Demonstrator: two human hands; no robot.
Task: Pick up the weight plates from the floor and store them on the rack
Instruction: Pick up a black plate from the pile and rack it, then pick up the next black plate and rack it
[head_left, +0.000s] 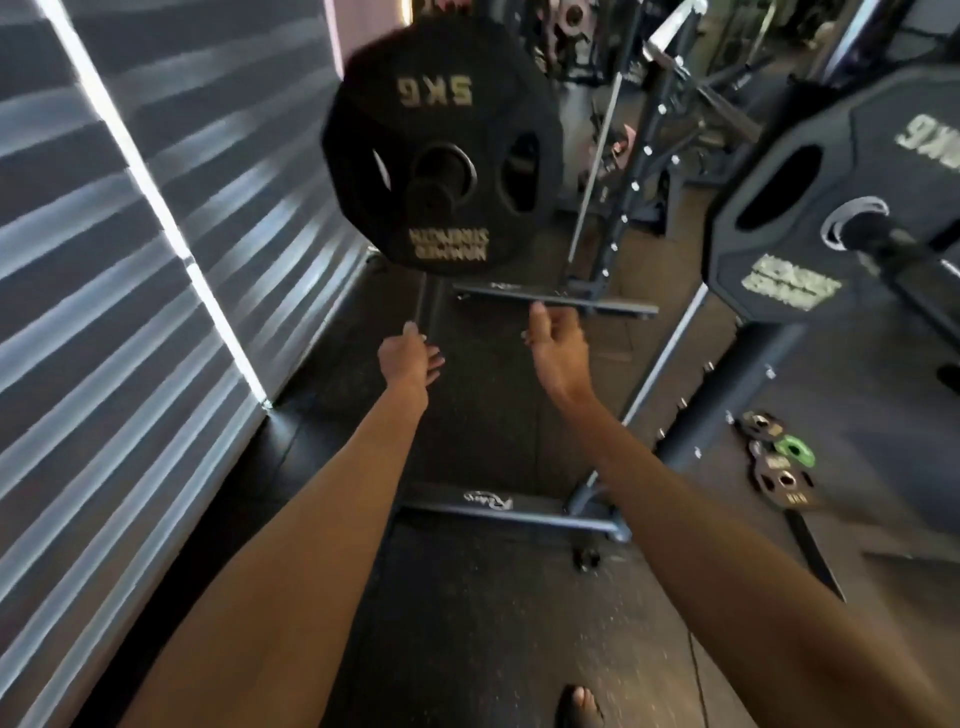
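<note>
Bare arms, bare hands and one foot in open-toed footwear.

The left forearm (291, 519) and the right forearm (691, 499) are uncovered along their whole visible length, from the lower edge of the frame to the wrists near the centre. The left hand (410, 358) and the right hand (556, 353) are bare as well, and their nails look pale and rather long, though blur softens them. At the bottom edge, right of centre, a foot (581, 699) shows bare toes in dark open-toed footwear, either a sandal or a slide.
</note>
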